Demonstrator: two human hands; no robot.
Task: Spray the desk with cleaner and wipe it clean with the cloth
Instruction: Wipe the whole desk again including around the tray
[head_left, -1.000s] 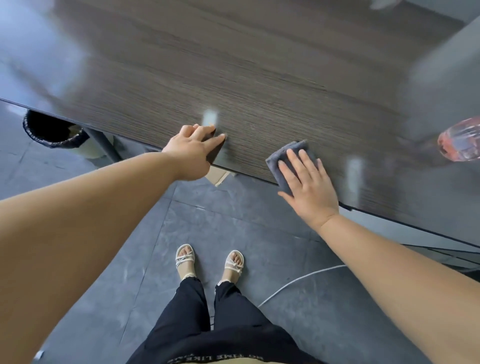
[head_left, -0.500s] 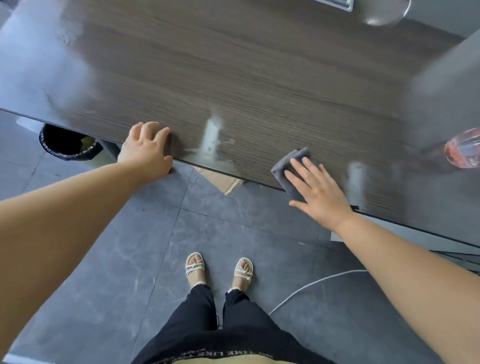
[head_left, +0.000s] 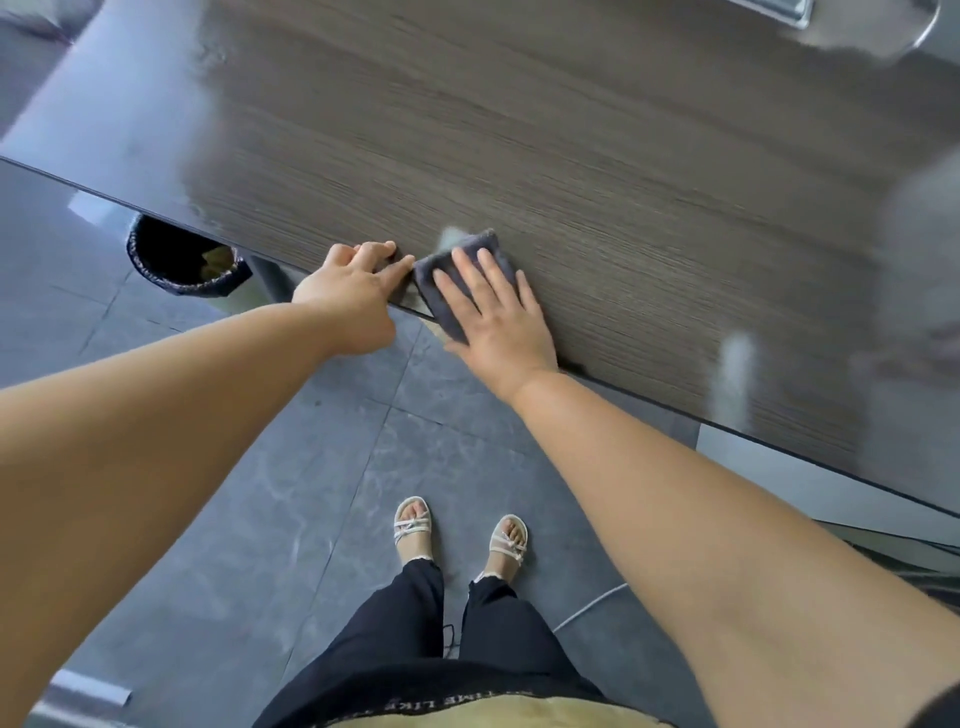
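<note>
A dark wood-grain desk (head_left: 597, 156) fills the upper part of the head view, glossy with light reflections. A folded grey cloth (head_left: 457, 260) lies at the desk's near edge. My right hand (head_left: 493, 317) presses flat on the cloth with straight, spread fingers. My left hand (head_left: 353, 291) rests on the desk's near edge just left of the cloth, its fingertips on the top, almost touching the cloth. No spray bottle shows in this frame.
A black waste bin (head_left: 182, 260) stands on the floor under the desk's left part. My sandalled feet (head_left: 457, 535) are on grey floor tiles, with a white cable (head_left: 592, 605) to their right. A silver object (head_left: 774, 10) sits at the desk's far edge.
My right hand has slid the cloth leftward along the desk's near edge, up to my left hand. The pink bottle at the right has left the view.
</note>
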